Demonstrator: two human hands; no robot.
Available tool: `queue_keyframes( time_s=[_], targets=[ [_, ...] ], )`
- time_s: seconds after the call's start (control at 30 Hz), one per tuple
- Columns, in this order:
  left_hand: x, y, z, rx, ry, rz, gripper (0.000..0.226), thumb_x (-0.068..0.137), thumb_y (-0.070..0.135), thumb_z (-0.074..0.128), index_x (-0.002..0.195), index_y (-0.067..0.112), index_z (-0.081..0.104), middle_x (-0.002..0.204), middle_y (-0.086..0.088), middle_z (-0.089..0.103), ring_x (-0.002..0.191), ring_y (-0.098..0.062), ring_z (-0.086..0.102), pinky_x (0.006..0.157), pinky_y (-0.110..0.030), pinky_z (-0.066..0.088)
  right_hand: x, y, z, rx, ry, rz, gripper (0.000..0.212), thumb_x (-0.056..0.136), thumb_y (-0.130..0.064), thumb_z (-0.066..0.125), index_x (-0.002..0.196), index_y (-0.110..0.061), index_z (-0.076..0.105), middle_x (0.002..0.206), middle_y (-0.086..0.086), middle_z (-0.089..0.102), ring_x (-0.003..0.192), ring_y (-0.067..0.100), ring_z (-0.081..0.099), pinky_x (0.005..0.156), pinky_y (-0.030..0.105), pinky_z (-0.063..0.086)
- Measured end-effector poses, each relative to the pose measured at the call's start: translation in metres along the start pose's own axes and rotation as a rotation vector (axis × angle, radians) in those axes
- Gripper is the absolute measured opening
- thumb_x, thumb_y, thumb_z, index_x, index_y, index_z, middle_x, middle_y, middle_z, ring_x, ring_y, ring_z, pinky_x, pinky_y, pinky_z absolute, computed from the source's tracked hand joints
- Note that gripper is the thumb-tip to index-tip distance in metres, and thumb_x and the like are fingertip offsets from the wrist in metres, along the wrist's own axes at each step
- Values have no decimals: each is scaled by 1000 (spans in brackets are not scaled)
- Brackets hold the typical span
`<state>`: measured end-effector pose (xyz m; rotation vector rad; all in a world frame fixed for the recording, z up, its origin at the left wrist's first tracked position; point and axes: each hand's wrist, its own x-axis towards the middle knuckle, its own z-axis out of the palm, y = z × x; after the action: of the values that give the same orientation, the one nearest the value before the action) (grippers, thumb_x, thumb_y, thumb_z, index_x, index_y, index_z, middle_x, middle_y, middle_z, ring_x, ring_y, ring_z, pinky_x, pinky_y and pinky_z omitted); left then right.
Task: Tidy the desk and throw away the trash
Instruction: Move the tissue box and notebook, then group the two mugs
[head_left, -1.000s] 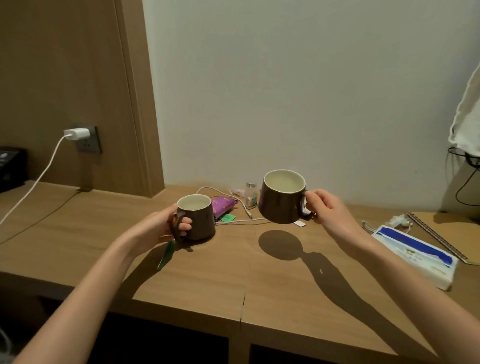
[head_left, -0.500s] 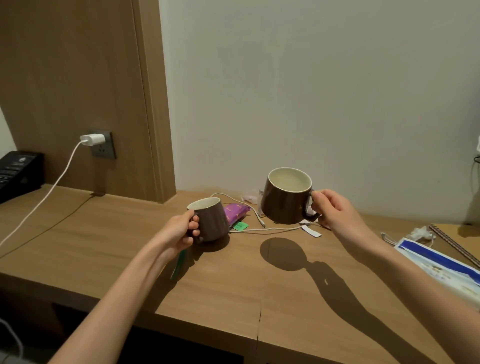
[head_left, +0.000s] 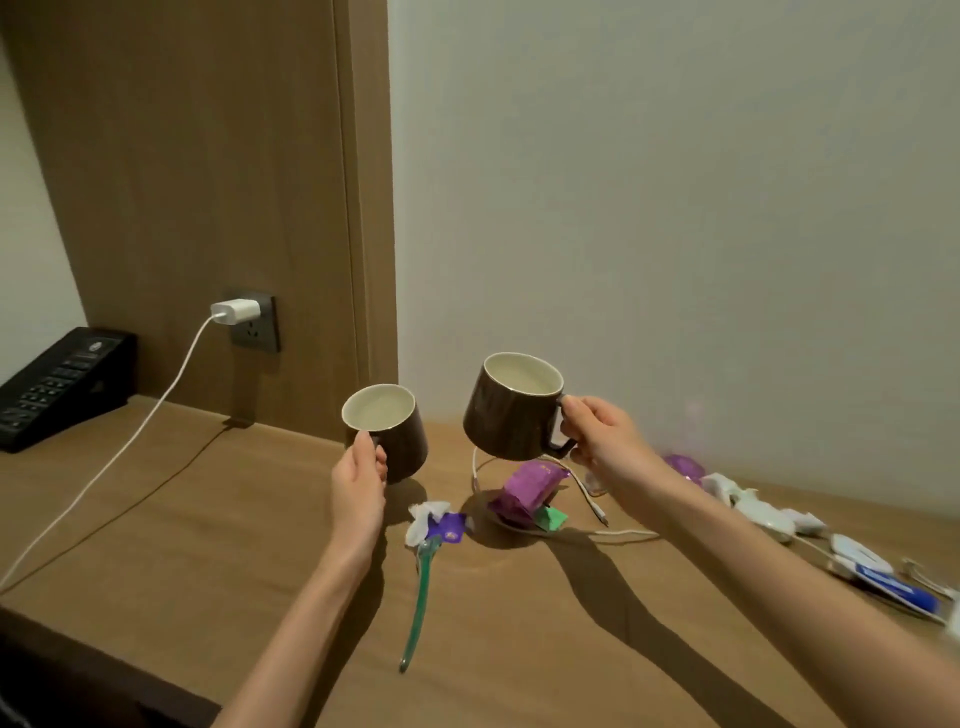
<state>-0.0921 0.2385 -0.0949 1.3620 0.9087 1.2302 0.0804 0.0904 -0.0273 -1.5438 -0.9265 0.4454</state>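
Two brown, cream-lined mugs (head_left: 395, 436)

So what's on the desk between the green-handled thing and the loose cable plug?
In the head view, a purple packet and a small green wrapper.

Wood desk (head_left: 156, 519) against plain white wall (head_left: 675, 208), wood panel (head_left: 208, 156) w/ outlet (head_left: 261, 336) on left.

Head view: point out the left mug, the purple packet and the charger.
left mug (head_left: 408, 446), head view, brown outer wall.
purple packet (head_left: 527, 490), head view, wrapper middle.
charger (head_left: 236, 312), head view, white plug body.
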Motion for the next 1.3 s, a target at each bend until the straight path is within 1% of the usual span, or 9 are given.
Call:
queue_keyframes(
  time_s=[0.1,0.2,0.27,0.37,0.5,0.7,0.83,1.03,1.3],
  targets=[
    [17,-17,0,16,82,24,38,100,39,31,74,20,51,70,1,50,73,-17,48,72,-32,38,28,7,28,-6,-20,12,24,102,-29,36,104,-12,54,87,-4,52,79,5,48,65,20,40],
    [26,-28,-1,60,136,27,37,100,38,30,85,15,55,78,0,55,83,-18,54,76,-30,41,56,14,53,0,-28,53,24,103,-26,35,96,-10,51,78,-2,44,70,8,42,62,21,37],
    [29,-33,-2,98,169,31,37,100,37,30,90,13,57,82,-1,57,85,-17,55,77,-30,40,76,18,68,21,-44,92,26,103,-24,34,87,-11,49,74,0,40,66,10,40,60,21,37],
    [32,-38,-4,121,185,35,38,101,36,29,87,14,57,83,-3,58,85,-18,55,77,-31,40,104,27,85,35,-64,143,30,103,-20,34,75,-14,43,68,1,36,61,11,37,55,20,35],
    [33,-41,-4,133,183,49,37,100,37,29,75,22,52,77,0,57,82,-17,56,75,-31,41,134,40,99,-3,-83,192,28,101,-16,35,74,-14,42,65,1,34,58,12,33,50,21,30],
    [37,-44,-5,103,183,25,39,100,38,26,82,19,55,76,2,56,81,-15,54,75,-30,39,160,57,114,-60,-119,243,33,99,-13,37,66,-14,40,65,3,36,63,14,37,60,25,38],
    [39,-43,-8,89,179,16,42,100,39,26,86,13,56,72,3,51,76,-15,50,73,-29,38,169,62,119,-31,-123,298,32,99,-13,37,67,-13,42,66,4,36,62,14,38,61,26,43],
    [42,-46,-10,88,157,10,41,100,39,27,77,18,53,67,3,47,72,-16,46,69,-31,36,176,67,123,-54,-137,308,35,99,-12,36,64,-14,36,64,3,31,58,12,30,54,21,33],
    [41,-45,-10,132,149,45,42,100,38,27,73,18,51,67,1,50,70,-15,49,66,-31,37,186,77,129,-45,-144,334,36,99,-13,36,63,-15,37,64,3,32,58,13,30,55,23,33]
  ],
)
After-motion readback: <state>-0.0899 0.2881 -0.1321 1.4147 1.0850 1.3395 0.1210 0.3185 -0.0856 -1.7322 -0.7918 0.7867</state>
